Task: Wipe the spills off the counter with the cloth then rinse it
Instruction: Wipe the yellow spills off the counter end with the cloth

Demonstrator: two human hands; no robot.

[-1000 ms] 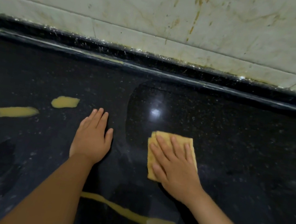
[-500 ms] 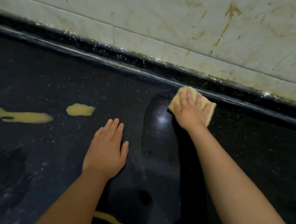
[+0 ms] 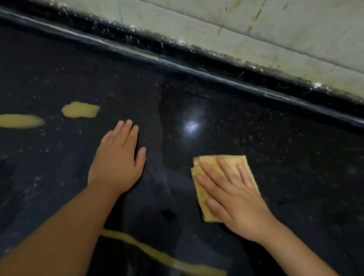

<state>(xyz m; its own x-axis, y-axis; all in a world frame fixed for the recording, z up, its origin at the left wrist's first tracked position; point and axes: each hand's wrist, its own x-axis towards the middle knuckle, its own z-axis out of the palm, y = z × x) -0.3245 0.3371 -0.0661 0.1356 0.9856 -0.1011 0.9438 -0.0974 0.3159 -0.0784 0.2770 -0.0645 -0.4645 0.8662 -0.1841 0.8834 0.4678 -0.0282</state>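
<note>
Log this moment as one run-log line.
phase: wiping | right hand: flat on cloth | left hand: flat on counter | spills: remaining

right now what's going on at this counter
A person is wiping a dark stone counter. The right hand presses flat on a folded yellow cloth, fingers spread over it. The left hand rests palm down on the bare counter beside it. Yellow spills remain: a small blob and a long streak to the left, and another streak near the front, between the forearms.
</note>
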